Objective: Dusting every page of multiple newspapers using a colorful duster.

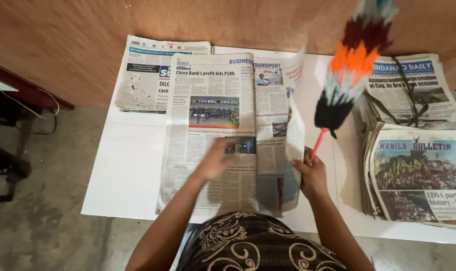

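Head view — right hand (313,175) grips feather duster (350,65), left hand (215,159) on newspaper (208,125).

We have one view only, from a camera worn on the head: it looks steeply down and forward at the white counter (132,170), close above our hands, with the brown wall (238,22) beyond.

A white table (132,175) carries an open newspaper (213,125) and newspaper stacks (418,170).
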